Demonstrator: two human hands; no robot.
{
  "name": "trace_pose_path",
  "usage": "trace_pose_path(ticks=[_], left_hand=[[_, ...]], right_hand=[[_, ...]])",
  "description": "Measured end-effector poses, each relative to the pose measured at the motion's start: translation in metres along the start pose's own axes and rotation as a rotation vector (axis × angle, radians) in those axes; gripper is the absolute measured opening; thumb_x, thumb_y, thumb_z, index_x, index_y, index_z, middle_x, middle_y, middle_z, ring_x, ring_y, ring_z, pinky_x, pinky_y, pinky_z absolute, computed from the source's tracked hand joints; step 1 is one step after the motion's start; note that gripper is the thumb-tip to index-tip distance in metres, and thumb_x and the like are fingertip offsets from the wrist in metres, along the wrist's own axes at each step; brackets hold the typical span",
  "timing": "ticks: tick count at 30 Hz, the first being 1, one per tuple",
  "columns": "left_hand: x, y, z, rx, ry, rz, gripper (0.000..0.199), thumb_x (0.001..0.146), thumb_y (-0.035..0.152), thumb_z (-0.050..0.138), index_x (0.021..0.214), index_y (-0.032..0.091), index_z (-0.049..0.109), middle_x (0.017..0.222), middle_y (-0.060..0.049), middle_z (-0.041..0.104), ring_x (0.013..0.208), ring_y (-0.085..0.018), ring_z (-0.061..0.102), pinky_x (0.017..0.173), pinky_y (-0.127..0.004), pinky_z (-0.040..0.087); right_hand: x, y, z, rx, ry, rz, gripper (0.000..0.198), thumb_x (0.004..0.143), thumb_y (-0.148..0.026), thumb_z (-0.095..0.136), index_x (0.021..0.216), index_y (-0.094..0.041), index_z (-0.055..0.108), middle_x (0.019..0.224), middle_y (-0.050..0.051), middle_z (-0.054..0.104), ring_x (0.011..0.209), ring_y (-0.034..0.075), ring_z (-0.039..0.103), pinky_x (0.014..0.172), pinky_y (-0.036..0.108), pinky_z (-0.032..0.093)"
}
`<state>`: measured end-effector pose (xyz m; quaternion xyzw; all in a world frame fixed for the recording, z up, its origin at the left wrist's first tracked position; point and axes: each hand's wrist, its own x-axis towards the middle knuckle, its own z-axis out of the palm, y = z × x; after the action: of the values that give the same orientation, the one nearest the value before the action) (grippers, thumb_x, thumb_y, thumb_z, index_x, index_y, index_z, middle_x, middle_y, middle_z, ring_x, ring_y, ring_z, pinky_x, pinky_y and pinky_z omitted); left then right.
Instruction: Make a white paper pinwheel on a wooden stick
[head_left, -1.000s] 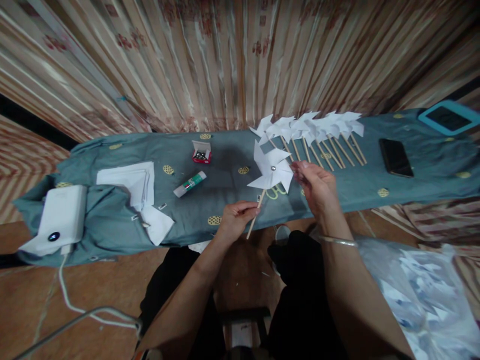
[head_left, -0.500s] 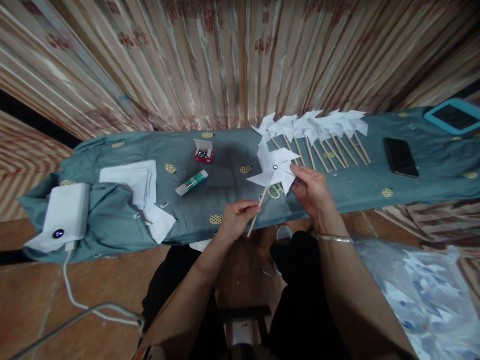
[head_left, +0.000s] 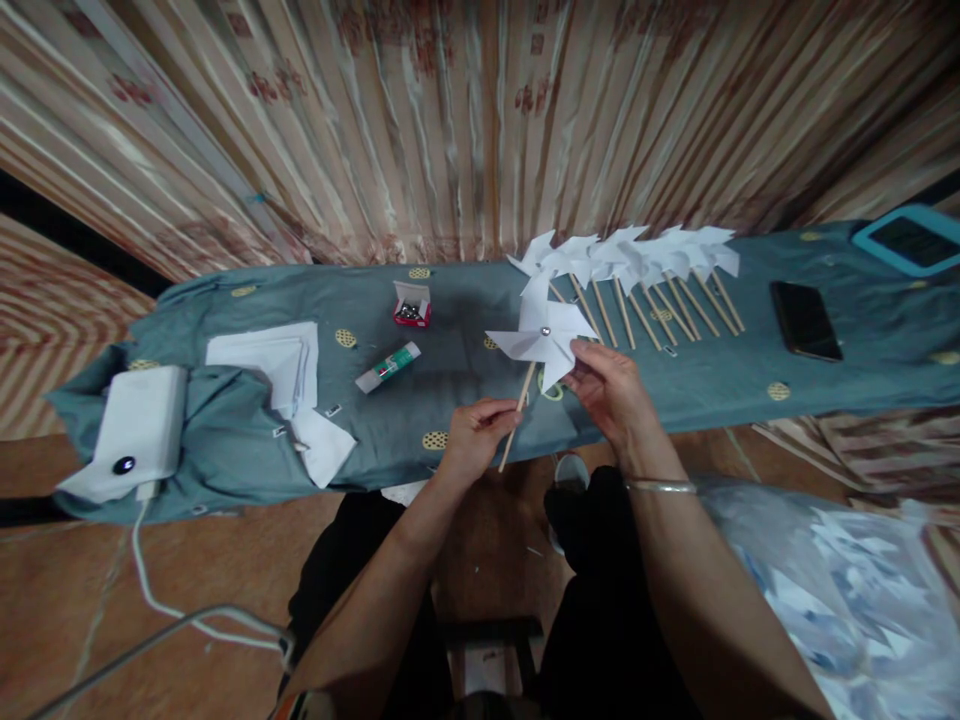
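A white paper pinwheel point(head_left: 534, 345) with a shiny pin at its centre is held up over the table's front half. My left hand point(head_left: 476, 435) is closed, pinching the pinwheel's wooden stick between thumb and fingers. At the right side of the paper, my right hand point(head_left: 606, 385) has its thumb and fingers closed on a blade; the fingertips are partly hidden. Beneath the pinwheel, a yellow-green looped handle point(head_left: 552, 388) shows in part. Several finished pinwheels point(head_left: 630, 262) lie in an overlapping row behind, sticks toward me.
On the green cloth point(head_left: 480, 285) are an open pin box point(head_left: 412, 312), a glue stick point(head_left: 388, 367), paper sheets point(head_left: 296, 350) and a white power bank point(head_left: 142, 425) with a cable. A phone point(head_left: 806, 320) and blue-framed tablet point(head_left: 911, 240) lie right. A plastic bag point(head_left: 847, 600) of white paper pieces sits lower right.
The pinwheel's blades have turned a little clockwise. My right hand has moved slightly left and down with the blade, while my left hand stays on the stick. The view shifted a little.
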<state>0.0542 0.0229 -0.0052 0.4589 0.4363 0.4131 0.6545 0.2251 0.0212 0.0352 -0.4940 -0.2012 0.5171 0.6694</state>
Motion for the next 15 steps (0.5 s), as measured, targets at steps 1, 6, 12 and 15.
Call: trace_pose_path(ticks=[1, 6, 12, 15], left_hand=[[0.0001, 0.0001, 0.0002, 0.000, 0.000, 0.001, 0.011, 0.059, 0.022, 0.076, 0.071, 0.020, 0.078, 0.072, -0.002, 0.072, 0.067, -0.013, 0.061, 0.064, -0.024, 0.048], [0.0003, -0.0001, 0.0005, -0.007, 0.002, 0.010, 0.013, 0.059, 0.024, 0.077, 0.072, 0.020, 0.078, 0.074, -0.003, 0.073, 0.069, -0.014, 0.062, 0.066, -0.025, 0.048], [-0.0007, 0.0010, -0.0012, 0.005, -0.013, 0.018, 0.016, 0.060, 0.028, 0.077, 0.074, 0.019, 0.078, 0.078, -0.004, 0.074, 0.072, -0.015, 0.064, 0.069, -0.026, 0.050], [-0.0015, 0.0029, -0.0017, 0.029, -0.020, 0.024, 0.016, 0.062, 0.028, 0.076, 0.075, 0.020, 0.078, 0.079, -0.005, 0.074, 0.073, -0.016, 0.064, 0.070, -0.027, 0.051]], right_hand=[[-0.0002, 0.0007, 0.0004, 0.002, -0.004, -0.001, 0.024, 0.053, -0.029, 0.087, 0.066, -0.019, 0.070, 0.066, -0.002, 0.067, 0.057, 0.008, 0.058, 0.058, 0.020, 0.050], [-0.0020, 0.0033, 0.0032, 0.009, 0.010, 0.010, 0.023, 0.052, -0.028, 0.087, 0.067, -0.019, 0.070, 0.061, -0.003, 0.064, 0.055, 0.007, 0.057, 0.053, 0.018, 0.048], [-0.0051, 0.0042, 0.0080, 0.029, 0.024, 0.032, 0.026, 0.049, -0.026, 0.088, 0.067, -0.017, 0.071, 0.057, -0.003, 0.063, 0.052, 0.005, 0.057, 0.052, 0.016, 0.047], [-0.0068, 0.0054, 0.0095, 0.042, 0.032, 0.050, 0.028, 0.047, -0.026, 0.089, 0.067, -0.016, 0.071, 0.058, -0.002, 0.064, 0.052, 0.005, 0.057, 0.051, 0.015, 0.047]])
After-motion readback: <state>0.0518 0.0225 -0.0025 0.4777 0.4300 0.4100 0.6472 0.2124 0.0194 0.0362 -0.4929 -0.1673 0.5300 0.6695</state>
